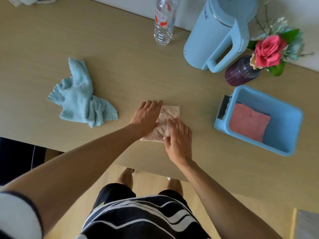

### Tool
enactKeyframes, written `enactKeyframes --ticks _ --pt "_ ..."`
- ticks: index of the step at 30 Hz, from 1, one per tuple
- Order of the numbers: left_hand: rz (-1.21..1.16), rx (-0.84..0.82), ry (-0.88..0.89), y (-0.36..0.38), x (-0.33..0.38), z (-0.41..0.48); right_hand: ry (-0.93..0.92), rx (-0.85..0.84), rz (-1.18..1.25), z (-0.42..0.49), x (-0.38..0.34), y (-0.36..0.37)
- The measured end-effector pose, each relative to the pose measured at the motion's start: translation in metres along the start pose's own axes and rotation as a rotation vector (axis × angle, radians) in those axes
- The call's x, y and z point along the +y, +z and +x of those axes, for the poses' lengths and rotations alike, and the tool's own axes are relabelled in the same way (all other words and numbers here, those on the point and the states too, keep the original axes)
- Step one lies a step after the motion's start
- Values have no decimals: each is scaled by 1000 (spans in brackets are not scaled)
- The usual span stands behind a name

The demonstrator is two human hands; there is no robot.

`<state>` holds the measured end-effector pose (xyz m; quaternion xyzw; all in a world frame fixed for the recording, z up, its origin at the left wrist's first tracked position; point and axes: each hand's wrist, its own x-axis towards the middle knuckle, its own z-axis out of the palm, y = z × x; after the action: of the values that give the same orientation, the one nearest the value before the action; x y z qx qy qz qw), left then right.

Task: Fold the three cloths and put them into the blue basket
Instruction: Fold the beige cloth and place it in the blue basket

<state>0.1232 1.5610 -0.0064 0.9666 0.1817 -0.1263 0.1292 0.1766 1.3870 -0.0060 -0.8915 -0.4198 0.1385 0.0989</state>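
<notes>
Lying crumpled and unfolded at the table's (pixel 120 57) left, the blue cloth (pixel 81 95) is waiting its turn. At centre, the left hand (pixel 146 116) is pressing flat, fingers spread, on the folded beige cloth (pixel 170 112), while the right hand (pixel 179 140) is pinching its near edge. Farther right, the pink cloth (pixel 248 122) is already sitting folded in the blue basket (pixel 291 118); one done, two remaining.

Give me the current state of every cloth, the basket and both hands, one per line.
Pink cloth: folded, lying flat inside the basket.
Beige cloth: partly folded on the table, under both hands.
Light blue cloth: crumpled, unfolded, on the table.
Blue basket: upright, holds only the pink cloth.
Left hand: flat, pressing the beige cloth.
Right hand: pressing the beige cloth's near end.
</notes>
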Motion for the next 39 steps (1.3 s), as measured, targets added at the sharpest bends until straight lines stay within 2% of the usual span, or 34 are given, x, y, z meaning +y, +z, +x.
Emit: enactKeyframes --ticks 8,11,13,18,22,24,27,31,35,39 --pt "-55 -49 -115 -10 3 5 108 96 87 -24 8 -7" --pt "-146 -63 -148 -17 6 1 142 119 143 -30 10 -11" --pt "-335 -92 -223 -29 10 -4 174 129 234 -32 10 -17" --pt "-889 -59 -313 -63 18 -19 262 65 687 -33 6 -37" --pt "-1294 76 -360 -96 34 -30 501 -56 1263 -9 -5 -84" --pt "-1464 67 -289 -112 46 -31 515 -8 1429 3 0 -108" --pt "-1547 50 -211 -135 69 -26 472 119 1577 11 17 -143" --pt "-1518 136 -162 -159 107 -9 377 242 1565 6 54 -190" --pt "-1385 226 -149 -168 149 13 251 271 1376 -10 102 -219" --pt "-1193 247 -24 -163 187 33 251 264 1084 -20 153 -237"
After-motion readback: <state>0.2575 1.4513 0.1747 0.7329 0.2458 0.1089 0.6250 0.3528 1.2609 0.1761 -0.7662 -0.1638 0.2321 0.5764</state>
